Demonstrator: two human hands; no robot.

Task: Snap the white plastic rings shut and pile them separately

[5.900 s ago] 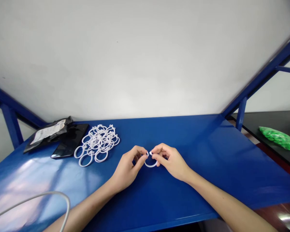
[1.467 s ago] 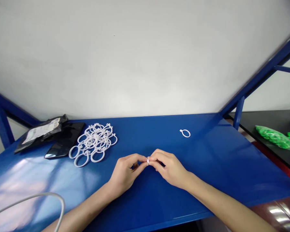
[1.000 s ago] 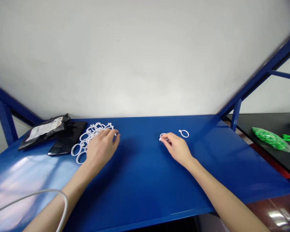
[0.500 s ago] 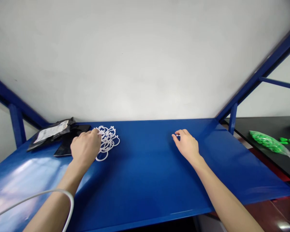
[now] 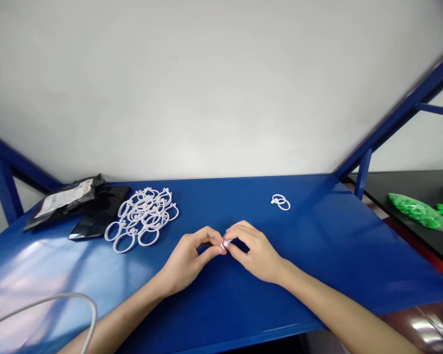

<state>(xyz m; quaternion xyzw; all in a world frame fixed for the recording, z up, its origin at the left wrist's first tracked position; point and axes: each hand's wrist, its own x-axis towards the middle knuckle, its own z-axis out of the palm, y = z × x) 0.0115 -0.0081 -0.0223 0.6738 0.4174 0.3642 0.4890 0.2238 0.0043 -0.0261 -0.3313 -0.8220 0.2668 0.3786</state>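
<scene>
The left hand (image 5: 188,259) clamps thumb and finger on a small white piece (image 5: 226,243), partly hidden, and the right hand (image 5: 257,253) pinches it opposite. They nearly touch, midway between the front and back edges of the blue worktop (image 5: 214,305), forearms (image 5: 129,312) slanting inward across the front edge.

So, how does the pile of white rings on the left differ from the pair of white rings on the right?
The pile of white rings has many rings; the pair of white rings has just two. The pile spreads over a broad patch, while the pair covers a small spot. The pile lies next to a flat, glossy black object; the pair lies beyond the right hand. In both, white rings overlap on the blue table.
</scene>
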